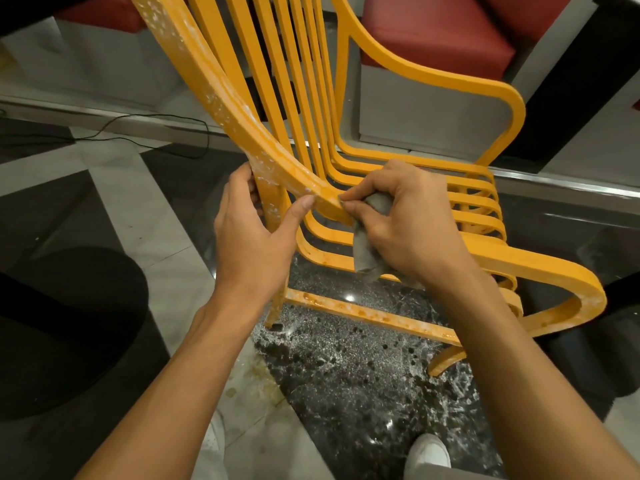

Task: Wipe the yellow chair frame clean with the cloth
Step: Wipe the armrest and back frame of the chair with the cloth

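Observation:
A yellow chair frame (408, 74) made of curved slats stands in front of me on the floor. Its near left rail is speckled with white foam and residue. My left hand (252, 230) grips that rail where it meets the rear leg, thumb lying along the slat. My right hand (401, 223) is closed on a crumpled grey cloth (367, 254) and presses it against the same rail at the bend of the seat. Part of the cloth hangs below my palm; the rest is hidden inside my fist.
The dark marble floor (363, 368) under the chair is wet and spattered with white suds. Red-cushioned seats (436, 32) stand behind the chair. A black cable (138, 133) runs across the floor at left, a black round object (69, 323) lies lower left, and my white shoe (427, 452) is below.

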Demonstrator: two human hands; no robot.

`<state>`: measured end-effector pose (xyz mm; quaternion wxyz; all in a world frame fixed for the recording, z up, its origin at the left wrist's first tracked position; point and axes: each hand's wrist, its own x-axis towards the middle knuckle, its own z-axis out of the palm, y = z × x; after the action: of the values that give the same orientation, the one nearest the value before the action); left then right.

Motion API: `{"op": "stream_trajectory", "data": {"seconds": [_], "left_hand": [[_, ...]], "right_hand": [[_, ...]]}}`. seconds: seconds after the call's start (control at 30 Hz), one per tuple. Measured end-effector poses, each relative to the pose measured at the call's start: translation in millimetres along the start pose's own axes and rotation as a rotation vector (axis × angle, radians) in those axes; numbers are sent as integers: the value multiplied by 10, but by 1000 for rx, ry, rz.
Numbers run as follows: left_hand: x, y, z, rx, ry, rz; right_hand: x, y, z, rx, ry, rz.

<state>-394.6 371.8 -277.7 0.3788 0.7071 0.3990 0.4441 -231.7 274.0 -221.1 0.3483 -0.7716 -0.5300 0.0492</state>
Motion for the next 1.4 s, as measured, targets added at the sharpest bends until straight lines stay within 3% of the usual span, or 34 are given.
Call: {"op": "stream_trajectory", "data": {"seconds": [0.1,0.27,0.4,0.57,0.73,0.9,1.07,1.27,1.4], "left_hand": [[3,-1,-7,-2,-2,-2],[4,16,-5,-9,3,-18],[9,19,-21,-15,2,-24],[7,47,-30,-24,12,-29],[20,56,-60,-37,-2,-38],[28,57,-72,-48,0,-43],[38,59,-86,-72,9,-36],[48,75,-96,-96,26,-5],[49,60,-107,-109,14,-7]], "right_hand": [[38,51,-140,24,-89,46],[5,16,28,0,52,7],[35,65,-94,50,-61,16],[27,13,57,6,70,-2],[62,32,-95,52,-76,13],[52,-10,77,-8,70,6],[75,0,-23,80,-47,-26],[93,-87,160,51,84,-28],[104,-88,29,116,-28,-33]]}}
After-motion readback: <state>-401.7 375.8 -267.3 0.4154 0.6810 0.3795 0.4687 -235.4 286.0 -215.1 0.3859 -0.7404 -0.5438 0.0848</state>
